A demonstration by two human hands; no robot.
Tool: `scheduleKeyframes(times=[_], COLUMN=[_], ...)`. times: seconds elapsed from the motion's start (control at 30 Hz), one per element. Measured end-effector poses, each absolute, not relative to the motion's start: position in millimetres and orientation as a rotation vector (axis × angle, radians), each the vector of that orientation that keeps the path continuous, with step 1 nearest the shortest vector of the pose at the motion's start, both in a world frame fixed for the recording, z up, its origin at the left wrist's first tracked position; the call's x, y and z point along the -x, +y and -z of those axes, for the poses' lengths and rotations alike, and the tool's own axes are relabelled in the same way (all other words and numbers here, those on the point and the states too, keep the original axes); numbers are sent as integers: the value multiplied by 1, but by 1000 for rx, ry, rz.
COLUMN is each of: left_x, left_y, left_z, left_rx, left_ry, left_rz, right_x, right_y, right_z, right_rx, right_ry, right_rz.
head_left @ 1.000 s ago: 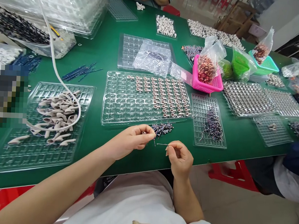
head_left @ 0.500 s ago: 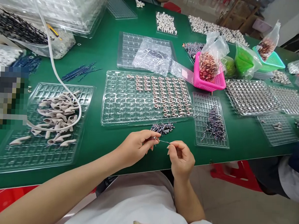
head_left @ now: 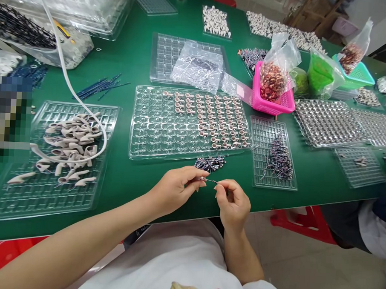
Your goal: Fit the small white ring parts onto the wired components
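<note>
Between the fingertips of my left hand (head_left: 178, 187) is a small pale part (head_left: 202, 178), mostly covered by the fingers. A thin wire (head_left: 211, 180) runs from it to my right hand (head_left: 233, 204), whose thumb and forefinger pinch its end. Just beyond my left fingertips lies a pile of small dark wired pieces (head_left: 210, 163). Behind that pile sits a clear tray (head_left: 155, 134) with beige ring-shaped parts in its right-hand columns. To the right, a smaller tray (head_left: 259, 160) bears a heap of similar wired pieces.
On the left, a clear tray (head_left: 17, 203) holds beige curved shells under a white looped tube (head_left: 63, 66). A pink basket (head_left: 271, 106) with a bag of copper-coloured rings stands back right. A red stool (head_left: 304, 226) and a seated person are at the right.
The small part in my left fingers has turned slightly, and its wire shows at a slightly different angle. The view has shifted a little; both hands stay nearly in place.
</note>
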State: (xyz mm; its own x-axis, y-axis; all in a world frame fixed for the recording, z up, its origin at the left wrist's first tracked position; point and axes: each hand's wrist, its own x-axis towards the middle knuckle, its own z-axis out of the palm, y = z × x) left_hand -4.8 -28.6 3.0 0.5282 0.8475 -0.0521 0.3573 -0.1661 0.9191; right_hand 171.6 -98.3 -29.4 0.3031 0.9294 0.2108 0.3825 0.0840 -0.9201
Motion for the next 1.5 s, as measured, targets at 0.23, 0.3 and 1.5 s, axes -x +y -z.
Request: scheduleKeyframes(times=[0.23, 0.3, 1.5], left_x=[5, 5, 3], left_y=[-29, -29, -27], left_z=[-3, -3, -7], left_rx=[-1788, -1786, -1773], left_ry=[1007, 1010, 1127], left_rz=[-599, -589, -602], right_x=[-171, -171, -168], right_y=[-98, -98, -97], right_z=[29, 30, 27], right_rx=[1502, 1506, 1410], right_ry=[-1297, -1302, -1470], right_rz=[-618, -607, -377])
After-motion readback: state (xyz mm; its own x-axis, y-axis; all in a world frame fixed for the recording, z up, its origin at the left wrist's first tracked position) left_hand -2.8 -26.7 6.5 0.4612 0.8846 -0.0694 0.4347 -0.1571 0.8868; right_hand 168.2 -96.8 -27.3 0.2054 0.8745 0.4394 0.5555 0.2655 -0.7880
